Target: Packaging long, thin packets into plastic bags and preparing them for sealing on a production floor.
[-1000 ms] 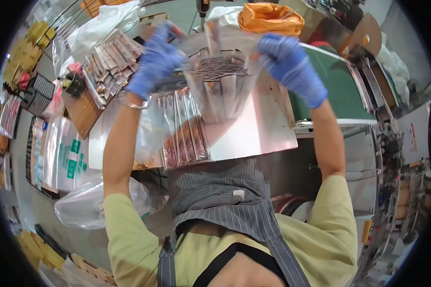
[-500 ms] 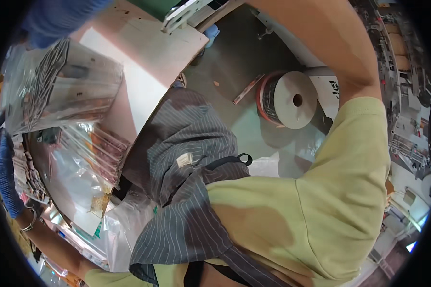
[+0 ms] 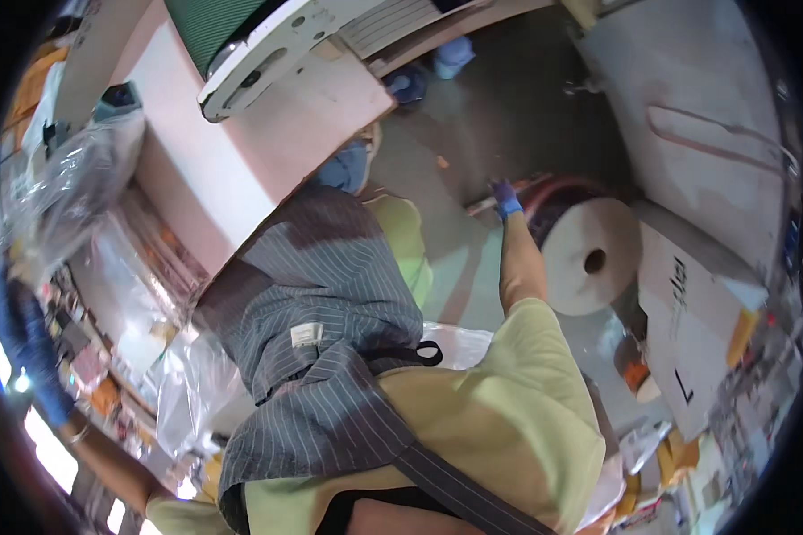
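Note:
At the far left, my left hand [image 3: 27, 343] in a blue ribbed glove is raised beside a bundle of clear plastic bags [image 3: 85, 178]. Its fingers blur into the dark rim, so a hold on the bags cannot be made out. My right hand [image 3: 506, 198], also in a blue glove, hangs low at the end of my stretched arm, over the floor. A large reel [image 3: 593, 259] with a pale round side stands close to its right. A thin flat strip [image 3: 482, 208] lies just left of the hand; the small fingers are blurred.
A white table [image 3: 205, 178] runs along the left, with a green-belted conveyor [image 3: 210, 36] at its top. More flat plastic packs [image 3: 156, 250] lie near its edge. A white carton [image 3: 687, 312] stands right of the reel. Clear plastic film [image 3: 201, 383] hangs beside my apron.
My right hand has left the plastic bags and swung down to the right, near the reel. The bag bundle has shifted left, and the whole view has turned.

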The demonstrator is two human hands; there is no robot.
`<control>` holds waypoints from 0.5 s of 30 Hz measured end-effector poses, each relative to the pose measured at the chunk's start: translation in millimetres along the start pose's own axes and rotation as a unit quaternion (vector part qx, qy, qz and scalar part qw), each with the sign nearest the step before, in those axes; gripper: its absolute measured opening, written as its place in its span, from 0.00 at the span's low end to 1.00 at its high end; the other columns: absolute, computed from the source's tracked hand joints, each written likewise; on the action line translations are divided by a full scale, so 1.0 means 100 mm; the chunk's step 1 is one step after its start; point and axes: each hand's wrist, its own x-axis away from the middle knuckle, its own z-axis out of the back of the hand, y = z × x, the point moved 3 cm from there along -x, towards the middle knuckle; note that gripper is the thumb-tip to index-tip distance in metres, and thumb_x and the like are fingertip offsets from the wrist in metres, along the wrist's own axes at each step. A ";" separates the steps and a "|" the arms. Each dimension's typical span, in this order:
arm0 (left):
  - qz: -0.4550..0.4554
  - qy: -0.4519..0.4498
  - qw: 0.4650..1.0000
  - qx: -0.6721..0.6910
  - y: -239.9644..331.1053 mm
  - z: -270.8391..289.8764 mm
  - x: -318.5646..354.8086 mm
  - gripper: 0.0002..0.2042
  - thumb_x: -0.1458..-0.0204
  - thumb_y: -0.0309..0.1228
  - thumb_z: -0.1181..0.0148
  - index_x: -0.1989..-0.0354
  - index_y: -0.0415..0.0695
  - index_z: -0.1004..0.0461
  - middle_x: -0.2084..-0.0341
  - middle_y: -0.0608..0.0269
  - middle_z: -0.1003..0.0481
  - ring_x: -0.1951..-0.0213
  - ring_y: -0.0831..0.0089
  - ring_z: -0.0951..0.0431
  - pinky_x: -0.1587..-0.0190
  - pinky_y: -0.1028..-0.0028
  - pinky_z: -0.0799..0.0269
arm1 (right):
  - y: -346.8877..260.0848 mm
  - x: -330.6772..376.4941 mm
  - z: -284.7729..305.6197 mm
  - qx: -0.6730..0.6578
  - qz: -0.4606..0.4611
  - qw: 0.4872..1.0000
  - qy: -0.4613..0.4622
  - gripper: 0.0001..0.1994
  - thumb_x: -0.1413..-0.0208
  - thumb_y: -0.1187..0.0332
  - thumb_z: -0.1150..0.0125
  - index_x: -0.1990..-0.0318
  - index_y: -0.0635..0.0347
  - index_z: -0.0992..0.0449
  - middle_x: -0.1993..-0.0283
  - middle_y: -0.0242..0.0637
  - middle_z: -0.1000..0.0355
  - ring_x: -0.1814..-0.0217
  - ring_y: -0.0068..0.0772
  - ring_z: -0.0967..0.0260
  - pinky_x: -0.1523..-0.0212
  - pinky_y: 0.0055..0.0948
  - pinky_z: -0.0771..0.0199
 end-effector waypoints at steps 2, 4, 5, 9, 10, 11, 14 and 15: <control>0.031 -0.072 0.996 -0.042 -0.62 -0.27 0.44 0.18 0.47 0.23 0.56 0.46 0.40 0.39 0.49 0.58 0.36 0.50 0.73 0.35 0.52 0.78 0.38 | 0.62 0.35 -0.85 -0.329 -0.317 0.883 0.106 0.14 0.51 0.63 0.50 0.57 0.55 0.31 0.59 0.43 0.30 0.54 0.42 0.33 0.52 0.43 0.37; -0.084 -0.138 0.983 -0.088 0.21 -0.49 0.45 0.21 0.49 0.19 0.57 0.44 0.45 0.40 0.47 0.57 0.37 0.49 0.71 0.36 0.49 0.75 0.39 | -0.03 0.01 -1.25 -0.537 -0.401 0.736 0.093 0.15 0.53 0.64 0.49 0.57 0.54 0.31 0.60 0.42 0.30 0.55 0.41 0.33 0.54 0.47 0.36; -0.077 -0.175 0.967 -0.168 0.81 -0.33 0.45 0.23 0.51 0.17 0.58 0.44 0.47 0.40 0.47 0.56 0.37 0.48 0.68 0.36 0.48 0.73 0.40 | -1.35 -0.58 -0.74 -0.785 -0.396 0.470 -0.076 0.18 0.46 0.68 0.61 0.47 0.56 0.39 0.47 0.48 0.39 0.50 0.57 0.38 0.52 0.49 0.34; -0.115 -0.113 0.987 -0.006 0.64 -0.92 0.64 0.29 0.57 0.11 0.63 0.44 0.52 0.42 0.48 0.53 0.37 0.46 0.58 0.37 0.46 0.68 0.41 | 1.20 0.24 -1.59 -0.271 -0.280 0.920 -0.045 0.18 0.51 0.62 0.50 0.52 0.56 0.34 0.59 0.45 0.30 0.58 0.46 0.30 0.59 0.43 0.30; -0.101 -0.137 0.985 -0.041 0.78 -0.92 0.61 0.30 0.57 0.11 0.63 0.44 0.52 0.42 0.47 0.52 0.37 0.46 0.57 0.37 0.46 0.68 0.41 | 0.84 0.18 -1.64 -0.195 -0.282 0.936 -0.076 0.17 0.51 0.64 0.52 0.52 0.56 0.33 0.58 0.44 0.30 0.57 0.45 0.30 0.59 0.39 0.30; -0.118 -0.145 0.982 -0.025 0.86 -0.96 0.59 0.30 0.58 0.10 0.63 0.45 0.50 0.42 0.47 0.52 0.38 0.46 0.57 0.37 0.46 0.68 0.42 | 0.42 0.17 -1.63 -0.115 -0.278 0.947 -0.109 0.17 0.50 0.66 0.53 0.51 0.56 0.33 0.58 0.43 0.30 0.56 0.43 0.31 0.59 0.35 0.29; -0.037 -0.175 0.981 -0.072 0.96 -0.74 0.65 0.30 0.60 0.09 0.63 0.46 0.47 0.42 0.47 0.50 0.39 0.46 0.57 0.37 0.47 0.68 0.41 | -0.50 0.54 -0.46 -0.528 -0.265 0.767 0.250 0.13 0.50 0.73 0.56 0.58 0.61 0.29 0.57 0.43 0.30 0.57 0.39 0.32 0.59 0.30 0.31; -0.076 -0.164 0.983 -0.044 0.88 -0.82 0.63 0.30 0.61 0.10 0.62 0.45 0.47 0.42 0.47 0.49 0.39 0.46 0.57 0.37 0.47 0.69 0.41 | -0.68 0.64 0.42 -0.663 -0.262 0.572 0.406 0.13 0.51 0.76 0.57 0.61 0.63 0.26 0.57 0.43 0.31 0.58 0.38 0.33 0.58 0.28 0.33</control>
